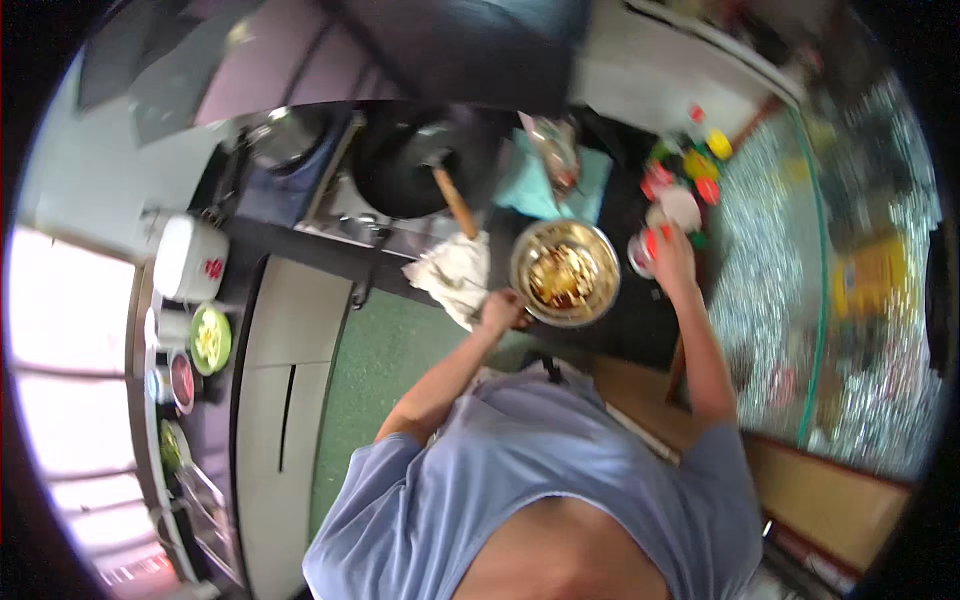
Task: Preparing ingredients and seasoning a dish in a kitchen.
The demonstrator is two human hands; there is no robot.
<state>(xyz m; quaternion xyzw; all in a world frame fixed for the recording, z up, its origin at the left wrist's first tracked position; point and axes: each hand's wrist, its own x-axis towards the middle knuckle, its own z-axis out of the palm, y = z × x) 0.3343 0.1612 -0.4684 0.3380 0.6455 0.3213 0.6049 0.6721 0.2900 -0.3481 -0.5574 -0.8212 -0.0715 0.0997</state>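
My left hand (504,311) grips the near left rim of a metal bowl (609,262) at the edge of the dark counter. In the bowl lie pale chopped pieces (564,271) with yellowish and dark brown sauce-like liquid. My right hand (675,259) is to the right of the bowl, its fingers around the red lid (658,238) of a small clear jar (640,253). Blur and the fingers hide part of the jar. Against the left side of the bowl lies a crumpled whitish cloth (457,274).
A dark wok (390,169) with a wooden-handled utensil (454,202) sits on the stove. Behind the bowl, a packaged item (556,154) rests on a turquoise sheet (517,187). Several condiment containers (699,166) crowd the right corner beside a glass panel (765,300). A green bowl (197,341) stands on the left counter.
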